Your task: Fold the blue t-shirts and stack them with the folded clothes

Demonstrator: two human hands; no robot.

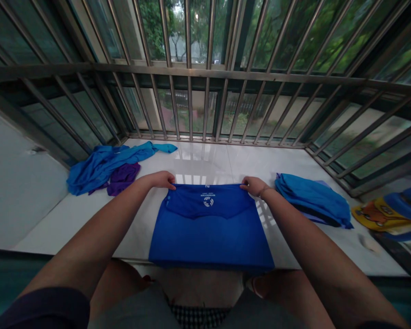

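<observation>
A blue garment [208,237], which looks like a shirt, lies spread on the white tiled sill in front of me. A white round logo and small print show near its far edge, and its near edge reaches the sill's front. My left hand [163,179] pinches the far left corner of the cloth between thumb and fingers. At the far right corner, my right hand [254,186] pinches the same edge, so the cloth is drawn straight between both hands. The far part is a layer folded over the rest.
Crumpled blue clothing [102,164] and a purple cloth [123,179] lie at the left. A folded stack of blue clothes [311,198] sits to the right, with a yellow and blue bag [390,212] beyond it. Metal bars [198,72] enclose the sill [250,160] before the windows.
</observation>
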